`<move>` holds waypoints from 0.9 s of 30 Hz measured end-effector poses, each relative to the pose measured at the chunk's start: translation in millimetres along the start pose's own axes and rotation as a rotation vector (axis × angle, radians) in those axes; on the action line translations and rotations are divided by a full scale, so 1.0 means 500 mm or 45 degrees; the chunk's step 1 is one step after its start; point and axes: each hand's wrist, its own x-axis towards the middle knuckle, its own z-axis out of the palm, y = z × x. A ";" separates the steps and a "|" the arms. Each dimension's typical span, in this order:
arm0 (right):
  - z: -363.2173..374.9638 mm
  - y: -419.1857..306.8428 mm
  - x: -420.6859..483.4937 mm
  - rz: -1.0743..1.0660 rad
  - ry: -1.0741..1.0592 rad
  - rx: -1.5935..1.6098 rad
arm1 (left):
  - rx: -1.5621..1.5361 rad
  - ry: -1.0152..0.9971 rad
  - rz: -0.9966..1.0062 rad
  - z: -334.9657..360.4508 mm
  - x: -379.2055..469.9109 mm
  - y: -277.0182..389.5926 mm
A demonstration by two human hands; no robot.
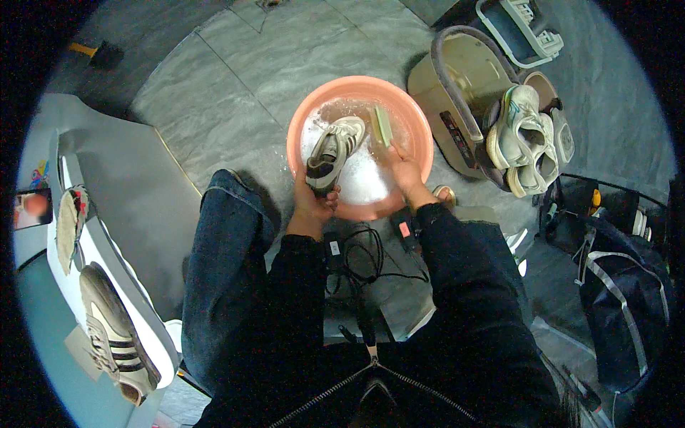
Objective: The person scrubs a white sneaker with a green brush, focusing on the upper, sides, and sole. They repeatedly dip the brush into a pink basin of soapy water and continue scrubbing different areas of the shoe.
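An orange plastic basin (359, 85) stands on the floor before me, with sudsy water inside. My left hand (314, 202) grips the heel of a pale sneaker with dark stripes (350, 132), holding it over the near left part of the basin, toe pointing up and right. In my right hand (405, 170) is a pale green brush (382, 125), gripped at its near end over the right part of the basin. The brush and the sneaker are apart. The underside of the brush is hidden.
Right of the basin stands a beige foot-bath tub (428, 80) with a pair of white sneakers (522, 128) on it. Black cables (364, 257) lie between my legs. A striped sneaker (120, 348) rests on a white ledge (163, 358) at left. A dark bag (615, 299) is at right.
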 end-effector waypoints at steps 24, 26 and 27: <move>0.045 -0.075 -0.108 0.141 0.082 -0.079 | -0.525 -0.386 -0.203 0.042 -0.011 -0.030; 0.038 -0.055 -0.052 0.256 0.061 -0.121 | -0.488 -0.300 -0.152 0.041 -0.012 -0.038; 0.036 -0.041 -0.031 0.321 0.051 -0.170 | -0.493 -0.218 -0.126 0.042 -0.010 -0.040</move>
